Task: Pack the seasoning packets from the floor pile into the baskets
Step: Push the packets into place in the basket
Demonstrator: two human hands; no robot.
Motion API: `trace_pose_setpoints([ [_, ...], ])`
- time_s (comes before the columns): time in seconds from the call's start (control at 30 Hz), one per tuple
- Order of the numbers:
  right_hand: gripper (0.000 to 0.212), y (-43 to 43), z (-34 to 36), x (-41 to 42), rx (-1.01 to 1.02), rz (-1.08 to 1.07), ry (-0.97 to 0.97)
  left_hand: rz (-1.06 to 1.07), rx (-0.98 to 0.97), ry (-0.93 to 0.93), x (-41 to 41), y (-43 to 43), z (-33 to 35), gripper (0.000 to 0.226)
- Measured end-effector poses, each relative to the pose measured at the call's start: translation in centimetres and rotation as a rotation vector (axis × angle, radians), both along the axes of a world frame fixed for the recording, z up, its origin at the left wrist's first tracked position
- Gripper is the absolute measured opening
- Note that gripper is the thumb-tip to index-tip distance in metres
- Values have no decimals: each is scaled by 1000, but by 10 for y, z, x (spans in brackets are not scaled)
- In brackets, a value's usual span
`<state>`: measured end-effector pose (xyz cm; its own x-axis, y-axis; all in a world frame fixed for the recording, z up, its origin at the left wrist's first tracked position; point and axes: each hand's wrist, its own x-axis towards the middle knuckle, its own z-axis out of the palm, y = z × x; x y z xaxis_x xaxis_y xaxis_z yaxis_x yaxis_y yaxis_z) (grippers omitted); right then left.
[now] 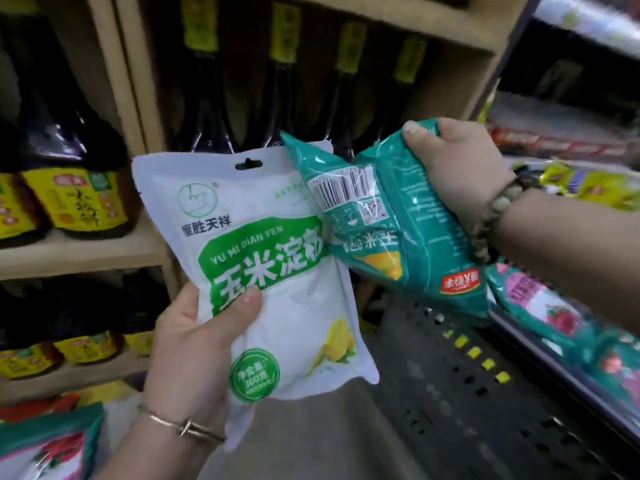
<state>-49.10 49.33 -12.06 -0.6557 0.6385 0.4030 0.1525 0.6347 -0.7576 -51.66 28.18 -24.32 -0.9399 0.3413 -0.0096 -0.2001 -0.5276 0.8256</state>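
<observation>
My left hand (pixel 194 344) grips a white packet with a green label and corn picture (pixel 263 271), held upright in the middle of the view. My right hand (pixel 460 164) clutches teal packets (pixel 398 223) by one end, at least two of them, tilted down to the left with a barcode showing. Their tip overlaps the white packet's top right corner. Below the teal packets lies a dark perforated basket (pixel 467 379) with small yellow tags. More teal packets with red pictures (pixel 554 317) lie at the basket's right side.
Wooden shelves (pixel 86 251) on the left and behind hold dark sauce bottles with yellow labels (pixel 79 199). A teal and pink packet (pixel 48 448) lies at the bottom left. Yellow packets (pixel 588 185) sit on the far right shelf.
</observation>
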Motion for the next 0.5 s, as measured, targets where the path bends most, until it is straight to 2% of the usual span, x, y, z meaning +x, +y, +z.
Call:
trace_pose_setpoints([
  [0.1, 37, 30, 33, 27, -26, -78, 24, -99, 20, 8, 6, 28, 33, 25],
  [0.2, 25, 59, 55, 66, -100, -121, 85, -216, 22, 30, 18, 63, 60, 18],
  [0.37, 29, 113, 63, 141, -124, -280, 14, -429, -45, 43, 53, 131, 86, 18],
  [0.5, 24, 155, 52, 197, -363, -380, -97, -544, -120, 62, 82, 189, 91, 18],
])
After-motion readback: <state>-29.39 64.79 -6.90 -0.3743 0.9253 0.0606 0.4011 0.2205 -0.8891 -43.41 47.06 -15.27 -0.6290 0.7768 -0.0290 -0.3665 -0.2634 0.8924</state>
